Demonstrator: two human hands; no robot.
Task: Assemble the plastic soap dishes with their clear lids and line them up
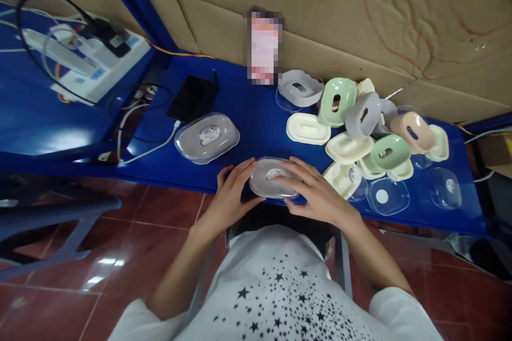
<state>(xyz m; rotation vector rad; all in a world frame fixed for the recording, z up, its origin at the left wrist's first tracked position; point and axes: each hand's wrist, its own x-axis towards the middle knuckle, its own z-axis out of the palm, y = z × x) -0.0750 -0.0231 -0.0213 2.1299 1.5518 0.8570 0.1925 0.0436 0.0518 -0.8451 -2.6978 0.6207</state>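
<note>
A grey oval plastic box (264, 187) with a clear lid and a round sticker sits at the table's front edge, between both hands. My left hand (234, 192) grips its left end, thumb low and fingers along the side. From the right, my right hand (312, 192) holds the other end, with some fingers laid over the lid near the sticker. A similar grey box (208, 138) with a clear lid lies to the left of my hands. Just right of my right hand is a cream tray (343, 180) with a sticker on it.
Green shells (338, 101), grey shells (363, 114), a peach shell (412, 132), cream trays (308, 129) and clear lids (388, 196) crowd the right side. A phone (264, 48) leans at the back. A dark device (192, 98) with a white cable and a power strip (100, 69) are leftward.
</note>
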